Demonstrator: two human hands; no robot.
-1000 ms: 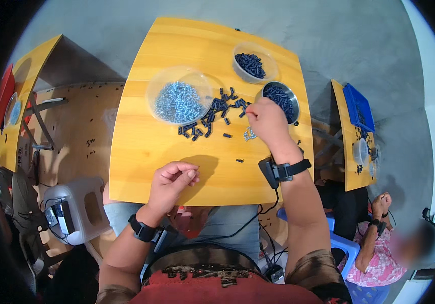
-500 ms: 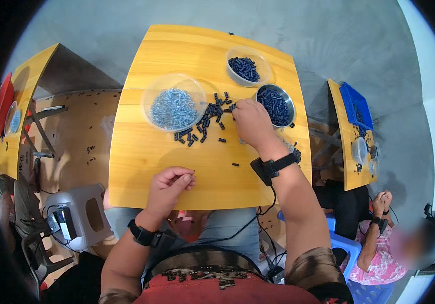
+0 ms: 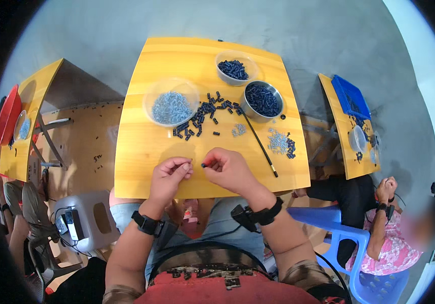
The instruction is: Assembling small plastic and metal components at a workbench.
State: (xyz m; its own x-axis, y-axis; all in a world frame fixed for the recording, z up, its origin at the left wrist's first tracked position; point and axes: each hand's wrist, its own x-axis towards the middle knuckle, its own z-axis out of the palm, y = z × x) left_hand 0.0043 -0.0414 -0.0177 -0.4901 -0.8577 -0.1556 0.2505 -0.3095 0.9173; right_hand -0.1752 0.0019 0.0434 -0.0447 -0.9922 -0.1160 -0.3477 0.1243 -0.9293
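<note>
My right hand, near the table's front edge, pinches a small black cylindrical piece between thumb and fingers. Just left of it, my left hand is closed in a pinch; something tiny shows at its fingertips, too small to name. The hands are close but apart. Beyond them lies a loose heap of black cylindrical pieces. A clear round tub of small silvery parts stands to its left. On its right are a steel bowl and a second clear tub, both full of black pieces.
A thin black stick lies slantwise right of the heap. Beside it are small piles of silvery parts and a few black pieces. A person in a pink top sits at the right, near another table with a blue tray.
My right hand has come back from the heap beside the steel bowl to my left hand, bringing a black piece. The black stick and silvery piles it covered now show.
</note>
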